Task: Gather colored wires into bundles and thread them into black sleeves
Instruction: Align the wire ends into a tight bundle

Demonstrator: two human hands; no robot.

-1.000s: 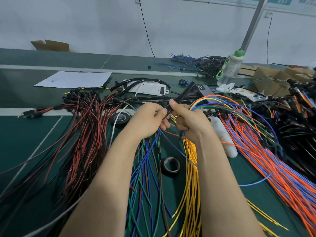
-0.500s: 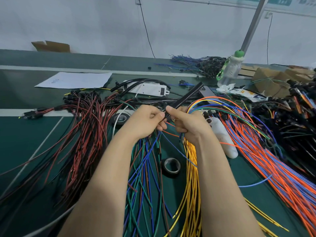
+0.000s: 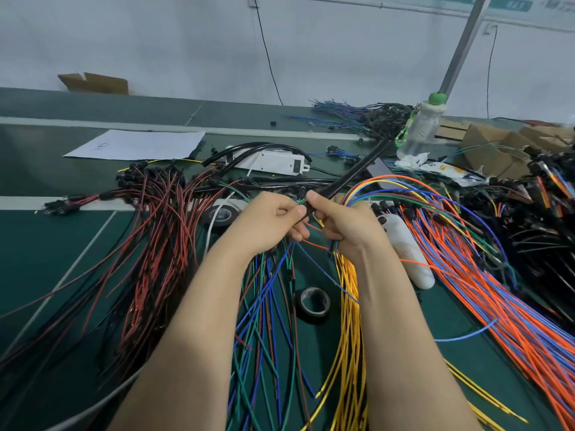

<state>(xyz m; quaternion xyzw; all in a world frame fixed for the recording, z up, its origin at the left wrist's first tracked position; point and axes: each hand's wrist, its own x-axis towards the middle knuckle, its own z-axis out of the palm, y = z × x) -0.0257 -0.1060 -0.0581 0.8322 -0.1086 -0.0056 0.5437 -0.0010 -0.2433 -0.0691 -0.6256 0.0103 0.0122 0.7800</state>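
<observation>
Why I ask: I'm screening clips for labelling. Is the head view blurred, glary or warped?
Head view: light soft and even, no glare; left hand, right hand and black sleeve sharp; red and black wires soften toward the lower-left corner; wide-angle stretch swells the forearms.

Wall: plain white wall (image 3: 186, 42), evenly lit, behind the table's far edge.
Cable: thin black cable (image 3: 267, 54) hanging down the wall.
Pole: grey metal pole (image 3: 460, 48), slanted, near the far right corner.
Table: dark green table (image 3: 46, 259) crossed by white stripes (image 3: 25, 203).
</observation>
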